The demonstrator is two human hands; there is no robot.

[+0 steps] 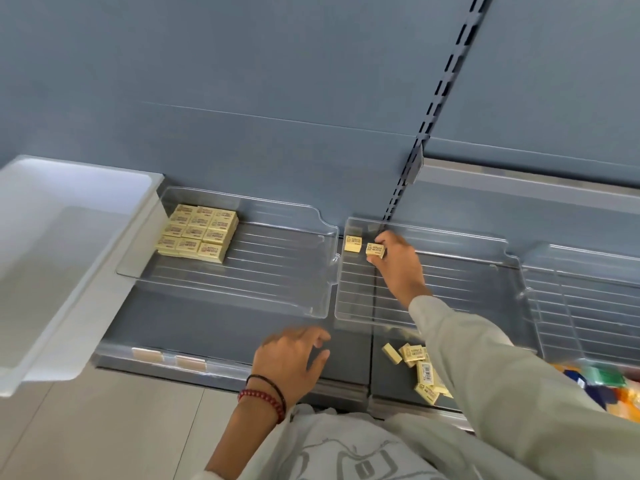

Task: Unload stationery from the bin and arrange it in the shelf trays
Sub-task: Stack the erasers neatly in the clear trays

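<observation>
Head view: a small yellow pack is pinched between the thumb and fingertips of the right hand, at the back left corner of the middle clear tray. Part of the pack is hidden by the fingers. Just beside it, nearer the tray's left wall, a second yellow pack is seen lying flat.

In the back left corner of the left clear tray a tidy block of yellow packs is set in rows. A white bin is seen at the shelf's left end.

The left hand, blurred, is held with fingers spread over the front edge of the shelf and nothing is gripped; whether it touches cannot be told. Beaded bracelets are worn at its wrist.

Loose yellow packs are scattered near the shelf's front edge, partly covered by the right sleeve. A third clear tray and blurred coloured items are seen at the right.
</observation>
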